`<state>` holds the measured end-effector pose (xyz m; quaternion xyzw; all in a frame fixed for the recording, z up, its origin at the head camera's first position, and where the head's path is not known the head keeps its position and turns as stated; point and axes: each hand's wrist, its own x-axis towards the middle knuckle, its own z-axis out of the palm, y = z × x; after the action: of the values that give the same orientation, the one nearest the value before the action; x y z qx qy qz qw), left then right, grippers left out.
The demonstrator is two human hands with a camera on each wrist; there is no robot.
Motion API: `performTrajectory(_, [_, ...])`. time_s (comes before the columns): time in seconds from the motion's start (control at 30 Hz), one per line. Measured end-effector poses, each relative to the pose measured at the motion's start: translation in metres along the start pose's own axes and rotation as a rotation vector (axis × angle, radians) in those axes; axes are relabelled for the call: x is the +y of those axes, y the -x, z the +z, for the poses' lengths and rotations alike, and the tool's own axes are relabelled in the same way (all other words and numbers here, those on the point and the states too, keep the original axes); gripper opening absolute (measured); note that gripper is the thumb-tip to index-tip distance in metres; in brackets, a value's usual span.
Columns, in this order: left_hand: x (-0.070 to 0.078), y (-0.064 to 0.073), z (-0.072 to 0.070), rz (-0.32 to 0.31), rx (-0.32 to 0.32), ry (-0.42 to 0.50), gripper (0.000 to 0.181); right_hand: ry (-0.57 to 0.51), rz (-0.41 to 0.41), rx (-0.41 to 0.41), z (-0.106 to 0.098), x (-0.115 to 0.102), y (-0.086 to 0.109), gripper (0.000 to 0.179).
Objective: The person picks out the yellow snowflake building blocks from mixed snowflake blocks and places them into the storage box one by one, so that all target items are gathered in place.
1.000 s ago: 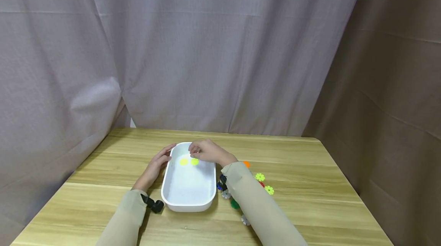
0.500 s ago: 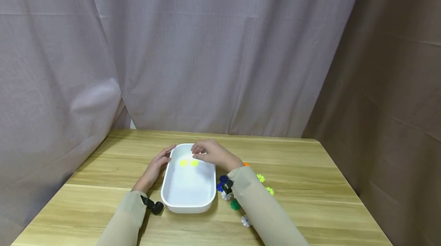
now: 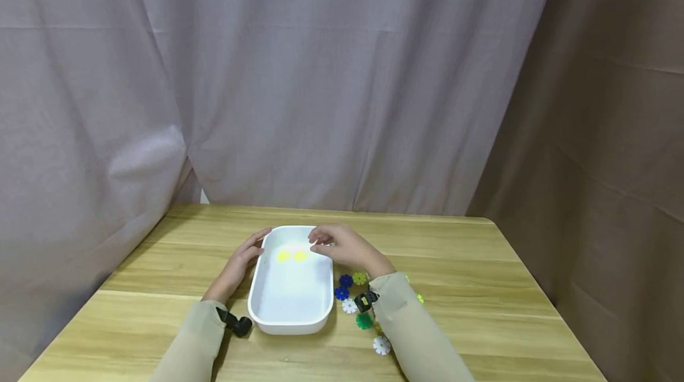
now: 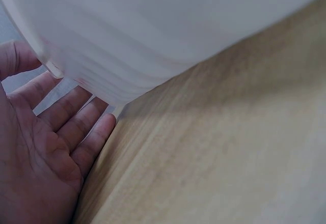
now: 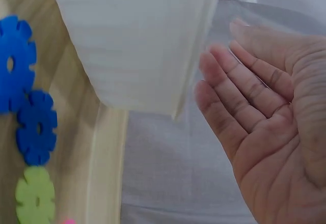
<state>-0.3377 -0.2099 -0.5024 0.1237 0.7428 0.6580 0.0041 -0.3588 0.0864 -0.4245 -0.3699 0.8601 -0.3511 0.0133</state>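
A white plastic tray stands on the wooden table, and two yellow disc-like pieces lie side by side inside it. At the tray's far left side my left hand touches the wall, its fingers stretched along it in the left wrist view. Over the tray's right edge hovers my right hand. Nothing lies between its fairly straight fingers in the right wrist view. Just right of the tray are notched flower-shaped discs: blue, white, green and yellow-green.
Another white disc lies nearer the front edge. The right sleeve partly covers further discs. Grey curtains hang behind the table and along its right side. Each wrist carries a small black camera.
My right hand has drawn back to the right, from above the tray's inside to its right edge, uncovering more discs. The left hand and the two yellow pieces stay in place.
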Motion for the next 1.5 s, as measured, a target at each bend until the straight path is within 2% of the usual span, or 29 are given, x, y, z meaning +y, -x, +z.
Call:
performTrajectory(0.2, [-0.001,0.001,0.001,0.009,0.003,0.009,0.057,-0.006,0.011,0.026,-0.015,0.004,0.015,0.023])
performTrajectory(0.4, [0.0,-0.001,0.0,0.007,0.001,-0.001,0.057,-0.026,0.044,0.044,-0.037,0.016,0.038,0.028])
performTrajectory(0.67, [0.003,0.0,0.001,0.003,-0.008,0.0,0.057,0.005,0.093,0.044,-0.06,0.045,0.082,0.025])
performTrajectory(0.93, [0.002,0.002,0.0,0.011,-0.011,-0.002,0.056,0.066,0.123,0.044,-0.071,0.081,0.119,0.021])
performTrajectory(1.13, [0.002,0.003,-0.002,0.014,-0.019,0.004,0.055,0.057,0.115,-0.015,-0.056,0.074,0.117,0.021])
performTrajectory(1.27, [0.004,0.001,-0.001,0.031,-0.027,0.003,0.055,0.152,0.076,-0.048,-0.04,0.062,0.106,0.023])
performTrajectory(1.37, [0.005,0.0,-0.002,0.039,-0.027,0.001,0.056,0.242,0.046,-0.034,-0.03,0.056,0.099,0.024])
performTrajectory(1.5, [0.003,0.002,-0.002,0.025,-0.024,0.001,0.057,0.296,0.064,-0.036,-0.02,0.053,0.092,0.028])
